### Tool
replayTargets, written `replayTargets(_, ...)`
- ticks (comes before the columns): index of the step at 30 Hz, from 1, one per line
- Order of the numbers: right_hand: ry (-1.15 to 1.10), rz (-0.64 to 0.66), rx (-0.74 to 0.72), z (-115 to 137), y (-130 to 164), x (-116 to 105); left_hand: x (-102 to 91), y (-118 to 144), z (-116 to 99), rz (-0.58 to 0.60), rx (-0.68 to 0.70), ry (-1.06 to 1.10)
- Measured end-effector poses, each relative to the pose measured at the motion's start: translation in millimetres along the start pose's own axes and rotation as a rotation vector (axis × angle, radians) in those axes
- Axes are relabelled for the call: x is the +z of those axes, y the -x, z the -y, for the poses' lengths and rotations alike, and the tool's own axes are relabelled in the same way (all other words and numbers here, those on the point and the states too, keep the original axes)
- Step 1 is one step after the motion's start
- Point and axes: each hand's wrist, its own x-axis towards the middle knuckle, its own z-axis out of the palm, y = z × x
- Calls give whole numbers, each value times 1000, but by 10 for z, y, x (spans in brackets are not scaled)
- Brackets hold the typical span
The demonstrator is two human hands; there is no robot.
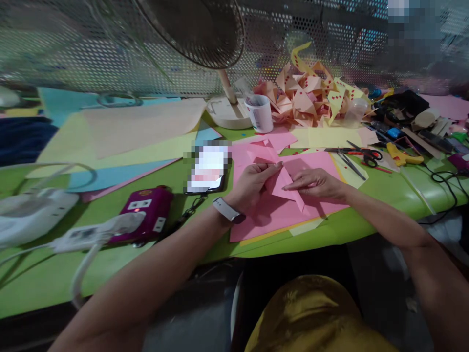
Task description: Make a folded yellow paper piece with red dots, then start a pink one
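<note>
Between my hands is a piece of pink paper (281, 187) with a narrow folded strip along one edge. My left hand (254, 183) pinches its upper left part, thumb on top; a watch is on that wrist. The fingers of my right hand (315, 185) press together on the folded edge at the right. Beneath lie larger pink sheets (256, 222), with a yellow sheet's edge showing under them. Another folded pink piece (264, 152) rests just beyond my left hand.
A phone (209, 167) and a purple power socket box (142, 215) sit at the left. Behind stand a white cup (261, 115), a fan (227, 115) and a heap of folded paper (300, 98). Scissors (372, 156), tweezers (351, 164) and a yellow glue gun (403, 155) lie at the right.
</note>
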Motion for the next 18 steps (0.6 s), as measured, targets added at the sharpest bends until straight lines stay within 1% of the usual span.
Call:
replayTargets(2, -19, -40, 9, -10, -4, 2, -7, -1, 12, 18, -35, -9)
replayTargets(4, -44, -38, 28, -16, -7, -5, -9, -1, 39, 28, -41, -7)
replayTargets(6, -67, -30, 55, -12, -8, -13, -5, 0, 73, 24, -10, 12)
replayTargets(10, -124, -62, 92, 29, -11, -17, 14, -4, 109, 18, 28, 57)
replayTargets(13, -182, -70, 93, 59, -14, -14, 29, -7, 99, 4, 51, 87)
replayTargets(18, -235, -54, 74, 42, -30, -30, 57, -9, 84, -16, 67, 66)
